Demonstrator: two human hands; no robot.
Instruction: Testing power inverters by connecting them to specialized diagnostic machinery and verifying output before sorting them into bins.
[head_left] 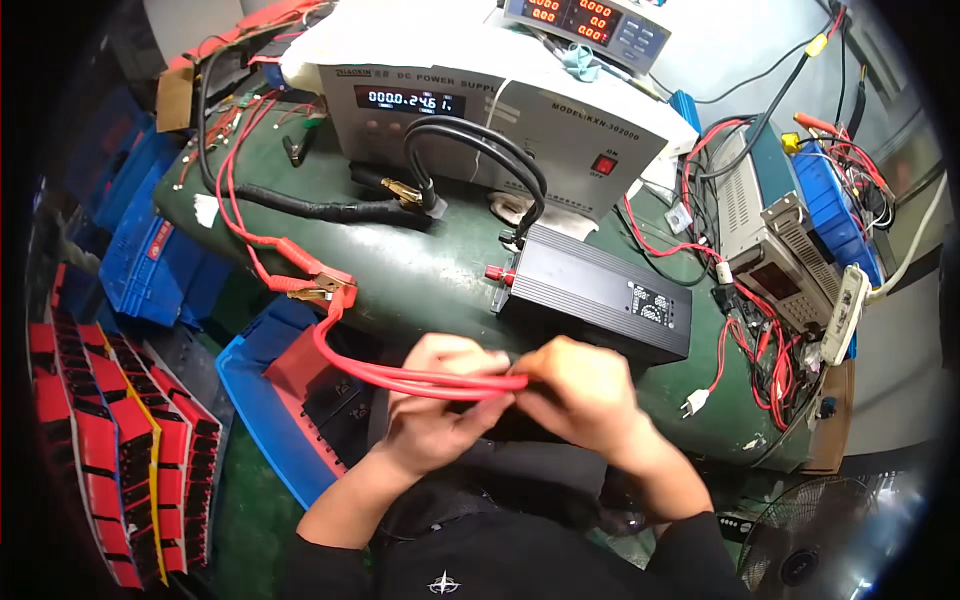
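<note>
A pair of thick red cables (410,381) runs between my hands in front of the bench edge. My left hand (440,400) is closed round them, and my right hand (580,390) pinches their near end. The tips are hidden by my right fingers. At the other end, the cables meet red crocodile clips (322,285) on the green bench. Just beyond my hands sits a black finned inverter box (600,290) with a small display. A red terminal (497,273) sticks out of its left end, and black cables (480,135) loop up from beside it.
A grey power supply (480,120) with a lit display stands at the back of the green bench (420,270). Tangled red wires (765,370) and a power strip (845,315) lie at right. A blue bin (260,400) and stacked red-black units (120,440) stand at left; a fan (810,540) is lower right.
</note>
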